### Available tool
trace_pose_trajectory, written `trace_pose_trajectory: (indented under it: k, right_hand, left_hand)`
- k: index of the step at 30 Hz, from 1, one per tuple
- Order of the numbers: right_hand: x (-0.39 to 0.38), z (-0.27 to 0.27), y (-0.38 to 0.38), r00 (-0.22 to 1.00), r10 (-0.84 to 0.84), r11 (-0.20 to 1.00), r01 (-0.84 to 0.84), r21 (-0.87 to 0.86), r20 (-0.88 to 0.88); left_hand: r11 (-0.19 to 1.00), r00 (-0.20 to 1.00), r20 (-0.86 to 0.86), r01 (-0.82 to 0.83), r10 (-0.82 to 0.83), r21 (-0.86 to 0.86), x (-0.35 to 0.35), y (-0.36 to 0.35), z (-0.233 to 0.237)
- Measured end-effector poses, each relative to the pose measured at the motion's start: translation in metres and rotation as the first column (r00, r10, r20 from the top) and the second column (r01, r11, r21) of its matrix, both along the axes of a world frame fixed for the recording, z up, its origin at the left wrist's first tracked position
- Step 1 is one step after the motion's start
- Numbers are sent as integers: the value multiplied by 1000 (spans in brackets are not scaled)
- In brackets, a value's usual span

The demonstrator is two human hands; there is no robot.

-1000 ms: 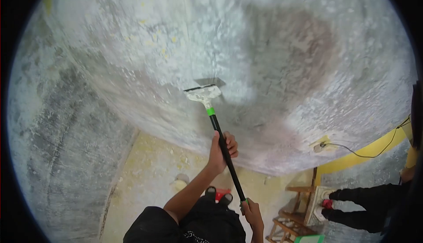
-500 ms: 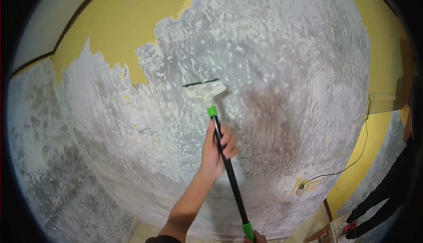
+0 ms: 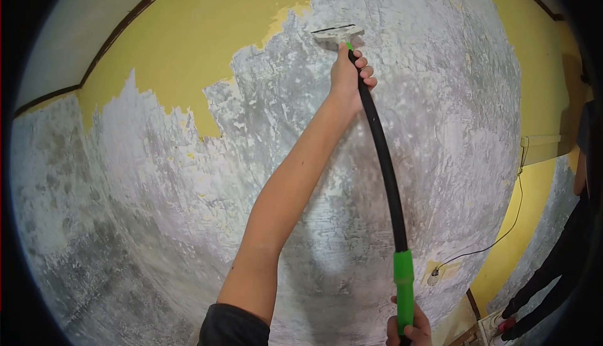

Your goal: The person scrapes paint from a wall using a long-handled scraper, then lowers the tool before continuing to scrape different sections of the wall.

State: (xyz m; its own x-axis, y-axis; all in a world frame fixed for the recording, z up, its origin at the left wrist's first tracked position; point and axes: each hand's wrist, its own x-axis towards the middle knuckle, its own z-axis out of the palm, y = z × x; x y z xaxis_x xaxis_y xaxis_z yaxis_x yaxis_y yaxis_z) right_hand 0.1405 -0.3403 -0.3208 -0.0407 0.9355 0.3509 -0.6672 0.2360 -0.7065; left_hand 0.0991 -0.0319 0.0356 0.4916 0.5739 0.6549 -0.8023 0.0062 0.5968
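A long-handled scraper (image 3: 386, 170) with a black pole and green collars reaches up across the wall. Its wide, pale-smeared head (image 3: 339, 34) is up on the stripped part of the wall, dark blade edge uppermost. Just below the head, my left hand (image 3: 352, 79) is closed round the pole, thumb pointing up along it, arm stretched out. My right hand (image 3: 411, 328) wraps the green grip near the bottom edge of the view. The wall (image 3: 295, 176) is mottled grey and white, with ragged yellow paint (image 3: 195, 38) at the upper left.
At the right, a black cable (image 3: 502, 236) runs down to a wall socket (image 3: 433, 277). Another person in dark trousers (image 3: 559, 252) stands at the far right edge. A side wall (image 3: 56, 220) meets this one at the left.
Both hands and the scraper have moved up, the head shifting up and to the right along the wall. My left arm is stretched further, and more of the green grip shows.
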Motion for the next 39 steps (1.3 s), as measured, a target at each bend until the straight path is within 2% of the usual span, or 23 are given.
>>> trace_pose_trajectory:
  k: [2, 3, 11, 17, 25, 30, 39]
  right_hand:
    - [-7, 27, -13, 998, -16, 1000, 14, -27, -66]
    - [-7, 33, -15, 997, 8, 1000, -6, 20, -78]
    - [-22, 65, -28, 984, -139, 989, 144, -38, 114]
    - [-26, 89, -40, 937, -231, 964, 256, -66, 263]
    - [-32, 97, -44, 929, -249, 959, 275, -61, 273]
    - [-35, 108, -41, 925, -256, 957, 284, -62, 282]
    - [-35, 89, -40, 953, -190, 970, 219, -104, 234]
  left_hand:
    - [998, 999, -34, -44, 42, -48, 9, 7, 8]
    - [995, 997, -48, -57, 53, -78, 12, 10, 10]
    - [999, 998, -64, -27, 24, -43, 9, 21, 27]
    - [997, 997, -25, 70, -71, -15, 11, 28, 42]
    - [998, 1000, 15, -8, 9, -55, 9, 13, 40]
    - [998, 999, -4, 54, -54, -40, 14, 31, 60]
    - [998, 1000, -4, -26, 26, -49, -2, 16, 22]
